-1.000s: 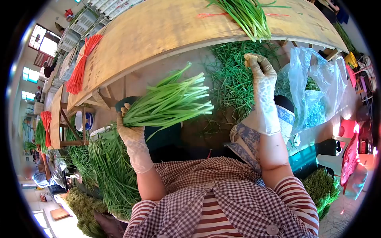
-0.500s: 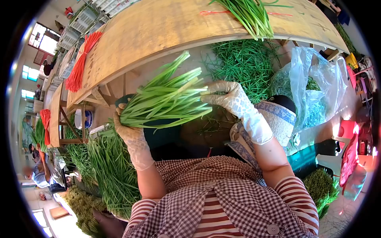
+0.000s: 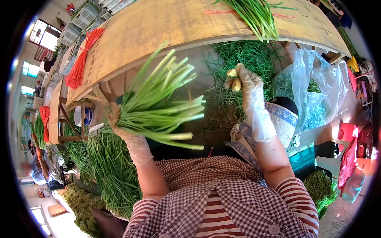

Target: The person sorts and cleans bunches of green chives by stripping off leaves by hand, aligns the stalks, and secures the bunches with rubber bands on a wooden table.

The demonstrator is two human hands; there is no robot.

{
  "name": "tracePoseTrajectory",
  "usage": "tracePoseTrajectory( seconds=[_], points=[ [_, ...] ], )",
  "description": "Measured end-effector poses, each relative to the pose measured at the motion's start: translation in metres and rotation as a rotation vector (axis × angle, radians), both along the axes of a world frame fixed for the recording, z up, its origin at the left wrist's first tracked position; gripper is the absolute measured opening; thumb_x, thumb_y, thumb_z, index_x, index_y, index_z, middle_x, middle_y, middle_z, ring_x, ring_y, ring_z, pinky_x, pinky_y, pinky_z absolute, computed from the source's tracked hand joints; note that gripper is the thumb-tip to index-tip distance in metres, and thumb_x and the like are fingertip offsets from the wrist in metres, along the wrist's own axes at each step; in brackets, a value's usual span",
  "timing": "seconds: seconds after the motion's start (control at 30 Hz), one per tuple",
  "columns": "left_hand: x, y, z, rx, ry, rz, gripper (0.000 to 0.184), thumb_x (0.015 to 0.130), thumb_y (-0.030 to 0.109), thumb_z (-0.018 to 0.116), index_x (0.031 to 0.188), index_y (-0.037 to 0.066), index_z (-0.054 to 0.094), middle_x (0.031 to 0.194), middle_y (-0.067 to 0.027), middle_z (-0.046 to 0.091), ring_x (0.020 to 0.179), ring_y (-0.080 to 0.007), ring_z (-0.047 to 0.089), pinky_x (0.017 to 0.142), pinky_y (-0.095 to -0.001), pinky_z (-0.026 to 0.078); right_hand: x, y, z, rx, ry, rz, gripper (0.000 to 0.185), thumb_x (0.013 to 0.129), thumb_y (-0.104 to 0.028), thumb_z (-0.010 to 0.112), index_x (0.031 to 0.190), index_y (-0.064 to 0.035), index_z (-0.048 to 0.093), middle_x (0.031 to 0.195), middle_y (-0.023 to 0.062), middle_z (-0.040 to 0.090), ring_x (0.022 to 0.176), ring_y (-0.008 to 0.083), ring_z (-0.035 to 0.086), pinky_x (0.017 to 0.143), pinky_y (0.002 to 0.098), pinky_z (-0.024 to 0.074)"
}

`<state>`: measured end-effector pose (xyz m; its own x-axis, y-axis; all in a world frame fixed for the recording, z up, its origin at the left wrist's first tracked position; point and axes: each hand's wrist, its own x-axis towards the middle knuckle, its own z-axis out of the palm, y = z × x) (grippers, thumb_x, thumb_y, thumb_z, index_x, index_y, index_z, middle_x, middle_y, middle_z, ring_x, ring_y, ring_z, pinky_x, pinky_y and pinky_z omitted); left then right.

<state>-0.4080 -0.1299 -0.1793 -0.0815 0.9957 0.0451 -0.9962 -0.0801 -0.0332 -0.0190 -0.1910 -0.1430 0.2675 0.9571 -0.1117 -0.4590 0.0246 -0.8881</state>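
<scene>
My left hand [image 3: 127,137], in a thin pale glove, is closed around the leafy end of a bunch of garlic chives [image 3: 158,109]. The cut pale ends fan out toward the upper right. My right hand [image 3: 252,89], gloved as well, is raised to the right of the bunch and apart from it. Its fingers are bent with their stained tips separated, and I see nothing held in them. Beyond the hands, another bunch of chives [image 3: 254,18] lies on the wooden table [image 3: 158,29] across a red tie [image 3: 218,12].
A bundle of red ties [image 3: 84,59] hangs over the table's left edge. Loose chives [image 3: 113,170] are piled at my left. Green trimmings [image 3: 242,55] cover the floor under the table, beside a clear plastic bag [image 3: 303,79]. A person [image 3: 41,166] is at far left.
My right hand has left the chive ends and moved up and right. The bunch in my left hand has spread wider, its stalks fanning apart.
</scene>
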Motion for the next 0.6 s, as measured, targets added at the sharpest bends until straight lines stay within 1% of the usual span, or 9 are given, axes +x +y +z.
tracePoseTrajectory(
  seconds=[0.03,0.13,0.17,0.27,0.37,0.43,0.47,0.53,0.6],
  points=[
    [-0.007,0.002,-0.009,-0.039,0.02,0.02,0.033,0.091,0.025,0.05,0.06,0.018,0.043,0.059,0.0073,0.048,0.07,-0.0117,0.051,0.098,-0.0422,0.04,0.008,0.006,-0.006,-0.066,-0.118,0.044,0.025,0.091,-0.022,0.065,0.097,0.0013,0.07,0.086,0.0093,0.071,0.081,0.0136,0.066,0.076,0.0255,0.0531],
    [0.011,-0.007,0.005,-0.062,-0.156,-0.042,0.03,0.089,0.022,0.054,0.061,0.017,0.045,0.062,0.0062,0.049,0.073,-0.0109,0.051,0.096,-0.04,0.04,-0.018,0.0,0.008,0.014,-0.492,0.139,0.025,0.092,-0.024,0.064,0.1,-0.0007,0.071,0.091,0.009,0.072,0.088,0.0144,0.066,0.08,0.0267,0.0532],
    [0.031,-0.009,0.016,-0.162,0.096,0.143,0.029,0.089,0.021,0.054,0.062,0.017,0.045,0.063,0.0058,0.049,0.076,-0.0119,0.051,0.095,-0.0402,0.04,-0.022,0.0,0.005,0.079,-0.419,0.268,0.023,0.091,-0.022,0.066,0.103,-0.0029,0.071,0.095,0.0075,0.072,0.094,0.0151,0.065,0.084,0.0269,0.0522],
    [0.031,-0.011,0.007,-0.118,0.245,0.129,0.024,0.087,0.022,0.055,0.065,0.015,0.048,0.065,0.0038,0.052,0.088,-0.0189,0.053,0.092,-0.0406,0.04,-0.039,0.004,0.002,-0.121,-0.35,0.416,0.021,0.09,-0.015,0.067,0.102,0.0016,0.07,0.094,0.0104,0.072,0.081,0.0129,0.066,0.083,0.0261,0.0516],
    [0.038,-0.012,0.003,-0.11,0.094,-0.009,0.024,0.087,0.024,0.053,0.066,0.014,0.05,0.067,0.0029,0.054,0.09,-0.0203,0.053,0.093,-0.0403,0.039,-0.044,0.004,0.005,0.022,-0.283,0.152,0.021,0.087,-0.016,0.07,0.1,0.0016,0.071,0.083,0.0072,0.072,0.073,0.0088,0.062,0.074,0.0226,0.0496],
    [0.036,-0.01,-0.001,-0.11,0.108,-0.03,0.025,0.088,0.025,0.052,0.066,0.013,0.051,0.067,0.0028,0.054,0.091,-0.0201,0.053,0.094,-0.0402,0.038,-0.044,0.004,0.004,0.081,-0.234,-0.025,0.022,0.087,-0.017,0.071,0.1,0.0007,0.071,0.077,0.0048,0.07,0.069,0.0068,0.059,0.066,0.0211,0.0473],
    [0.038,-0.01,0.001,-0.112,0.116,-0.039,0.025,0.088,0.025,0.052,0.066,0.013,0.051,0.067,0.0027,0.054,0.091,-0.02,0.053,0.094,-0.0402,0.038,-0.043,0.005,0.007,0.023,-0.285,0.039,0.023,0.087,-0.017,0.071,0.1,0.0007,0.071,0.076,0.0047,0.07,0.067,0.0066,0.058,0.065,0.021,0.047],
    [0.044,-0.01,0.003,-0.259,0.357,0.182,0.027,0.09,0.025,0.05,0.065,0.013,0.052,0.068,0.0027,0.056,0.094,-0.0197,0.054,0.096,-0.0403,0.037,-0.038,0.008,0.009,-0.09,-0.384,0.164,0.024,0.087,-0.018,0.071,0.101,0.0007,0.071,0.074,0.0046,0.069,0.065,0.0063,0.057,0.063,0.021,0.0463],
    [0.046,-0.01,0.006,-0.246,0.347,0.167,0.028,0.091,0.025,0.049,0.066,0.013,0.052,0.069,0.0028,0.057,0.095,-0.0196,0.054,0.096,-0.0412,0.038,-0.041,0.01,0.006,-0.114,-0.338,0.201,0.025,0.086,-0.019,0.071,0.101,0.0009,0.071,0.071,0.005,0.068,0.067,0.0067,0.057,0.063,0.0211,0.0457]
  ],
)
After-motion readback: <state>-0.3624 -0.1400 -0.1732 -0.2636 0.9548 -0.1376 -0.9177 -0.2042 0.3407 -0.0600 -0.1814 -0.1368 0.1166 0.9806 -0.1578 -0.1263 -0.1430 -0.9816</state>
